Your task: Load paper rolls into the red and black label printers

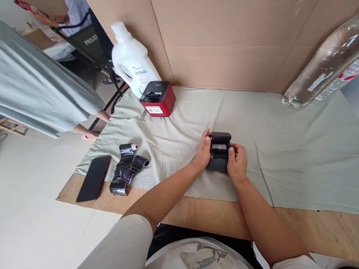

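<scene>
A small black printer (218, 162) with its lid raised lies in front of me on the cloth. Inside its bay a pale roll (219, 147) is visible. My left hand (203, 151) grips the printer's left side, thumb near the lid's hinge area. On the opposite side my right hand (238, 162) is closed around the right edge, fingers partly hidden behind it. To the left, curled glossy black strips (126, 169) with a small white-ended roll lie near a dark phone (94, 179).
A red and black box-shaped device (159, 100) stands before a white jug (134, 60). Two clear bottles, one large (337, 56) and one smaller (349, 73), lean at back right against a cardboard panel (232, 35). People are at left, beyond the wooden table edge (209, 213).
</scene>
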`<state>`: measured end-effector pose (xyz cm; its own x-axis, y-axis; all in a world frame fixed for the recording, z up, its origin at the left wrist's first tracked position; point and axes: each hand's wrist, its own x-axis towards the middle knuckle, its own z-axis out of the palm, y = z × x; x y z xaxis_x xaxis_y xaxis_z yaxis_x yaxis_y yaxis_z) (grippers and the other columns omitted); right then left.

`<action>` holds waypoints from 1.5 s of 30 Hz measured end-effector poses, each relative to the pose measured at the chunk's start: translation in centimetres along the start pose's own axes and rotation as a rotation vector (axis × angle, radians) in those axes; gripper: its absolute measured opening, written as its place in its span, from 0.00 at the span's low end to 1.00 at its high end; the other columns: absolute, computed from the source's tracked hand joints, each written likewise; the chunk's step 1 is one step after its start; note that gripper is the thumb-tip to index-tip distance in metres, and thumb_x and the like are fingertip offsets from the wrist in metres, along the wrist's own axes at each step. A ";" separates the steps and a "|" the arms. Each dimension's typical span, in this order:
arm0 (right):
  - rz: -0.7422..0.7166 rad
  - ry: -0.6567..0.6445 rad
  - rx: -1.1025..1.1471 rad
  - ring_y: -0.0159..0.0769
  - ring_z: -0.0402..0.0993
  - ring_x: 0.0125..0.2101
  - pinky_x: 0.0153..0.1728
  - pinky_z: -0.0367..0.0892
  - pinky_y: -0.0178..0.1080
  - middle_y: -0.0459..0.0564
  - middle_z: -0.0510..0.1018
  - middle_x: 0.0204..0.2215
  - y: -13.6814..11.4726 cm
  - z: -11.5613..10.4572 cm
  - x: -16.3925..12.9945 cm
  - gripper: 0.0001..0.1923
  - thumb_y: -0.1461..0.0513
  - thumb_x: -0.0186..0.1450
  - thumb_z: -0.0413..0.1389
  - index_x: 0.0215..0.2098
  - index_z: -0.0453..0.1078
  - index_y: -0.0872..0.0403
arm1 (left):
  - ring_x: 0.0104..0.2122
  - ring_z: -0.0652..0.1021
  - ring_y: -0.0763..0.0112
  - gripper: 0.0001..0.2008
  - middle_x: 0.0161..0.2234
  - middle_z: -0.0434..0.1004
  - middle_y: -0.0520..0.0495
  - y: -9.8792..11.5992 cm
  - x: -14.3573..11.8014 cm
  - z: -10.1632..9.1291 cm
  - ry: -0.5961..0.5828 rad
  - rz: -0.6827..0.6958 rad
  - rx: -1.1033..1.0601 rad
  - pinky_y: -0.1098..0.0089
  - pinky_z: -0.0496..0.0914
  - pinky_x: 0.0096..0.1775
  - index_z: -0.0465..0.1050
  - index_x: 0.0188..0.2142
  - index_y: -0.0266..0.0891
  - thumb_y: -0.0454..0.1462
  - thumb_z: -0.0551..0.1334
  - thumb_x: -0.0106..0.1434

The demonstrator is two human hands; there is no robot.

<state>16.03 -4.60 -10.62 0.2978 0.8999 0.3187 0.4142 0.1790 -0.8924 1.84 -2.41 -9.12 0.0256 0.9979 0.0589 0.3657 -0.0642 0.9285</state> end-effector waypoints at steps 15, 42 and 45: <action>0.077 -0.078 0.125 0.49 0.69 0.52 0.54 0.66 0.56 0.59 0.73 0.52 1.1 1.2 -0.3 0.25 0.50 0.64 0.53 0.55 0.65 0.52 | 0.62 0.67 0.64 0.23 0.61 0.65 0.38 -0.7 -0.4 -0.5 0.033 0.177 0.067 0.59 0.61 0.63 0.65 0.58 0.40 0.49 0.48 0.71; -0.051 -0.419 -0.707 0.63 0.69 0.54 0.48 0.69 0.58 0.69 0.47 0.70 -6.3 0.1 -2.1 0.50 0.51 0.55 0.64 0.70 0.50 0.54 | 0.60 0.71 0.60 0.32 0.56 0.72 0.37 -2.1 0.3 0.2 0.269 -0.058 -0.720 0.56 0.60 0.64 0.69 0.52 0.40 0.62 0.48 0.65; -0.113 -0.405 -0.716 0.60 0.68 0.56 0.53 0.67 0.56 0.64 0.52 0.69 -4.8 -1.0 1.3 0.46 0.55 0.53 0.62 0.68 0.55 0.53 | 0.60 0.71 0.59 0.28 0.56 0.72 0.37 -2.2 0.0 0.1 0.253 -0.004 -0.491 0.55 0.60 0.64 0.69 0.52 0.40 0.57 0.49 0.68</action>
<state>15.23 -4.68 -5.60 -0.0546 0.9898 0.1319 0.9112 0.1034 -0.3988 1.15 -2.31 -11.25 -0.2213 0.9715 0.0852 -0.1126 -0.1123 0.9873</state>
